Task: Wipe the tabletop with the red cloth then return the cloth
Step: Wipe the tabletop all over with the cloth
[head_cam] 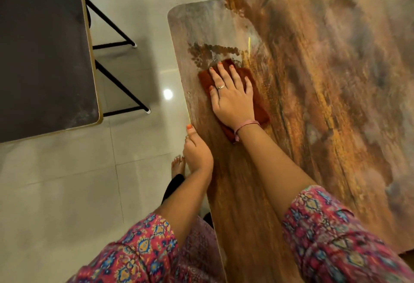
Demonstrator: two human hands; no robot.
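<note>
The red cloth lies folded flat on the brown patterned tabletop, near its left edge. My right hand presses down on the cloth with straight, spread fingers and covers most of it. My left hand rests on the table's left edge just nearer to me, thumb on top and fingers hidden over the side. Streaky marks show on the tabletop beyond the cloth.
A second table with a dark top and black metal legs stands to the left across a strip of glossy white tiled floor. My bare foot stands beside the table edge.
</note>
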